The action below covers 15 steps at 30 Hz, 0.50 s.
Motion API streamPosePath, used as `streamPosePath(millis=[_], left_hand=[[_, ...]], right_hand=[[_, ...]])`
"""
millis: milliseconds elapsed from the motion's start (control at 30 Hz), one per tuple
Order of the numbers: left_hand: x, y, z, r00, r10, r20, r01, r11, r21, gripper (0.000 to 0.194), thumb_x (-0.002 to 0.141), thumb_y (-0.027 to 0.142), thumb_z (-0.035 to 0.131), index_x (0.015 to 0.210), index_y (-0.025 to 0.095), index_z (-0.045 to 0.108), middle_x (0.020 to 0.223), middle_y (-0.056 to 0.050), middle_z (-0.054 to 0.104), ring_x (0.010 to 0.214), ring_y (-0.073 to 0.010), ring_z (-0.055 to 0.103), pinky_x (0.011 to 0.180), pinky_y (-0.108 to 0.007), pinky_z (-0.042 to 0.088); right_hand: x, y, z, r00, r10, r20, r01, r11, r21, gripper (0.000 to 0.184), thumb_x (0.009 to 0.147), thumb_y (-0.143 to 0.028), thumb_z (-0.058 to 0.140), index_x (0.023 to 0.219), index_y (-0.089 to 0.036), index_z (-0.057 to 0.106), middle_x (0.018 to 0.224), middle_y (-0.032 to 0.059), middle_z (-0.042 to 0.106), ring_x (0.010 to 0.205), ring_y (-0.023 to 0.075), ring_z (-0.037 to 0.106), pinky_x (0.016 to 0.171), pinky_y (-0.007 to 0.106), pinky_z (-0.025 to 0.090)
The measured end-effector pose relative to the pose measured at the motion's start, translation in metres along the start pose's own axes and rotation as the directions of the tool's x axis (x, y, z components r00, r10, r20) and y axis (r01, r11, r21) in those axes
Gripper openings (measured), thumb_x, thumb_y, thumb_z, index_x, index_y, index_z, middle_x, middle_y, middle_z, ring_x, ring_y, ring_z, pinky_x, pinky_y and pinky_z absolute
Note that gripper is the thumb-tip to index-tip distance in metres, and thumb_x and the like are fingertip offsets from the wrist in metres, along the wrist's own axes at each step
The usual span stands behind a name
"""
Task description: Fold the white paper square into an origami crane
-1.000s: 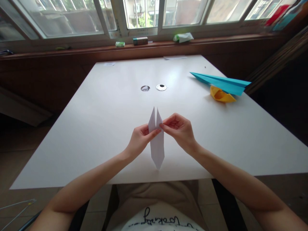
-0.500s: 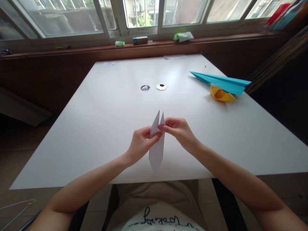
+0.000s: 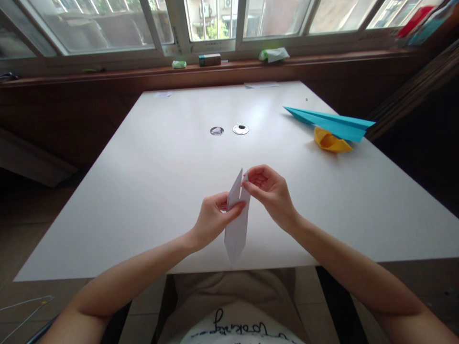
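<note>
A narrow white folded paper point(image 3: 235, 234) is held up over the near part of the table, with two pointed flaps at its far end and a tapered tip towards me. My left hand point(image 3: 217, 215) grips its middle from the left, thumb across the front and fingers behind, partly hidden. With thumb and fingertips, my right hand point(image 3: 267, 186) pinches the right-hand flap close to its tip, which shows just past the fingers. Between the two flaps runs a slim gap.
On the white table point(image 3: 143, 181), a blue paper plane point(image 3: 333, 123) and a yellow paper boat point(image 3: 332, 142) lie at the right, touching or nearly so. Two round discs, a grey one point(image 3: 217, 131) and a white-and-black one point(image 3: 240, 129), sit beyond my hands. Small packs line the windowsill point(image 3: 236, 66).
The paper has tilted and shifted slightly right and towards me. My right hand's grip has slid from the base of the right flap up to near its tip.
</note>
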State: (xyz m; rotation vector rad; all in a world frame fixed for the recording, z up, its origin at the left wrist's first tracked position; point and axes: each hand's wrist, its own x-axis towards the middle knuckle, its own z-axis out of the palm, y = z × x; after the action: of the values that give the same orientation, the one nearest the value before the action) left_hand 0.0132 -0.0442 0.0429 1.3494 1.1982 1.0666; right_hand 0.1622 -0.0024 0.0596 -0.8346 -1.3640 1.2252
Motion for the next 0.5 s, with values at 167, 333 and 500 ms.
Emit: streamPosePath(millis=[167,333,500], left_hand=[[0.0001,-0.0003,0.0008,0.999,0.01,-0.048,-0.01,1.0,-0.011,0.021,0.074,0.036,0.065,0.074,0.014,0.065,0.068,-0.001,0.06,0.064,-0.0119,0.054,0.057,-0.021,0.043],[0.0027,0.0012,0.0,0.991,0.057,-0.125,-0.069,0.993,-0.1,0.02,0.074,0.034,0.066,0.082,0.015,0.067,0.073,-0.003,0.065,0.068,-0.0139,0.059,0.062,-0.023,0.047],[0.0041,0.0013,0.0015,0.979,0.089,-0.185,-0.116,0.984,-0.137,0.019,0.072,0.031,0.068,0.081,0.015,0.068,0.074,-0.002,0.066,0.069,-0.0138,0.059,0.062,-0.023,0.048]], right_hand=[[0.0002,-0.0035,-0.0011,0.998,-0.048,0.031,0.05,0.996,-0.068,0.012,0.072,-0.022,0.069,0.076,-0.019,0.059,0.077,-0.0005,0.061,0.072,0.0107,0.057,0.068,0.025,0.049],[0.0002,-0.0027,-0.0023,0.996,-0.009,0.086,0.017,0.996,-0.091,0.012,0.072,-0.022,0.07,0.078,-0.019,0.061,0.075,-0.0003,0.062,0.069,0.0106,0.058,0.065,0.024,0.049],[-0.0042,-0.002,-0.0007,0.993,-0.09,0.072,0.094,0.994,-0.055,0.02,0.067,-0.017,0.073,0.082,-0.02,0.06,0.077,-0.0016,0.061,0.071,0.0107,0.059,0.068,0.025,0.051]])
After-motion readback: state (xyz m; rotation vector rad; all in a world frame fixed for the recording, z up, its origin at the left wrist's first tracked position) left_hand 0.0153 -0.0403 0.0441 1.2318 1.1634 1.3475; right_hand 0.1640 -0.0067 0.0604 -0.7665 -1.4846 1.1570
